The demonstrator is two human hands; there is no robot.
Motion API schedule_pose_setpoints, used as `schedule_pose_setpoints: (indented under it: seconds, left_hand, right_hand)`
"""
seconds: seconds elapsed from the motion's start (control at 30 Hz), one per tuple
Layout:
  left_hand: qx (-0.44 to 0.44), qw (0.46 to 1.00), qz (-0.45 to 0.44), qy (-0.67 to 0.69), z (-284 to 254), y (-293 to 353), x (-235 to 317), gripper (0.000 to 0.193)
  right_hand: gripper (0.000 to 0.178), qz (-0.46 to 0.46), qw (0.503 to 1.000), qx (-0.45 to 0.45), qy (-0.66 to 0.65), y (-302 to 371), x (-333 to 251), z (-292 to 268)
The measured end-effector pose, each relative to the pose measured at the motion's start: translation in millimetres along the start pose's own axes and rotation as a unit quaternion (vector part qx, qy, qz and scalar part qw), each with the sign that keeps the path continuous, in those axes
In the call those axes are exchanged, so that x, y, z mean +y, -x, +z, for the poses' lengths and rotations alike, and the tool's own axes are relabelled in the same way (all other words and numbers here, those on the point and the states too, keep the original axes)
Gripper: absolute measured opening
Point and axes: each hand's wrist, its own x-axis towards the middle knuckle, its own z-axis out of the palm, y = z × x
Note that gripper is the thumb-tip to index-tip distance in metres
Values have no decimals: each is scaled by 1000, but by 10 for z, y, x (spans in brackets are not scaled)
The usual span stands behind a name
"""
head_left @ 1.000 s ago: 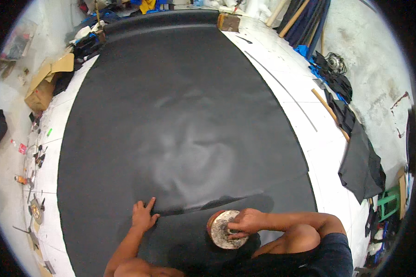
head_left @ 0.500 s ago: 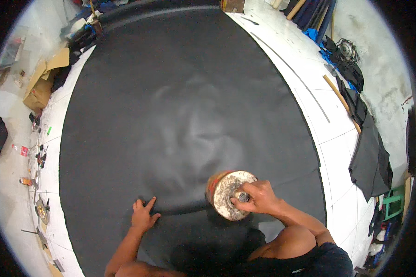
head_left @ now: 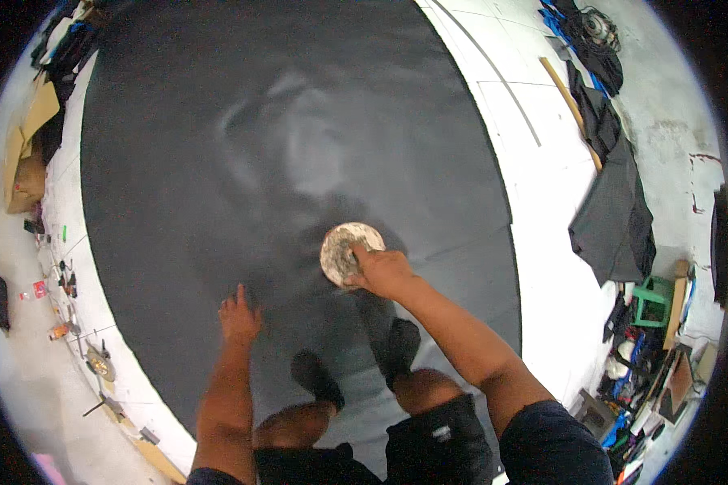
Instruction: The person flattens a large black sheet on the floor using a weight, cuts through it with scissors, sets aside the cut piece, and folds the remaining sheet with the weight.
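A big sheet of black, leather-like material (head_left: 162, 162) covers the floor, with soft shiny wrinkles at its middle. On it stands a round can (head_left: 337, 244), its whitish top stained and speckled. My right hand (head_left: 387, 272) is closed around the knob at the centre of that top, which the fingers mostly hide. To the left and a bit nearer, my left hand (head_left: 240, 319) rests on the sheet with the fingers stretched out, holding nothing. My legs and dark-covered feet (head_left: 319, 376) are on the sheet just below the hands.
Pale tiles (head_left: 546, 242) border the sheet. On the right lie a thin dark strip (head_left: 493, 69), a wooden stick (head_left: 570, 105), folded black cloth (head_left: 619, 214), a green stool (head_left: 652, 301) and clutter. A cardboard box (head_left: 29, 182) and small tools (head_left: 99, 364) line the left side.
My right hand and the can are now farther forward and left on the sheet. The view has shifted, so my legs and feet show. My left hand stays stretched out on the sheet.
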Motion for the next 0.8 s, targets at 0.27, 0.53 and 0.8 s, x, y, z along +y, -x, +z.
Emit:
schedule_pose_setpoints:
  seconds: [0.27,0.53,0.8]
  left_hand:
    - [-246,907,210,271,-1309,2411,1934,53]
    - [-391,857,332,54,-1948,3093,1806,65]
    - [-193,967,165,22,-3133,2613,2960,59]
  right_hand:
    - [60,276,941,21,-197,3021,111,-386]
    - [64,451,820,-61,-348,6029,316,-408]
    - [45,316,920,-38,-228,6463,1399,-384]
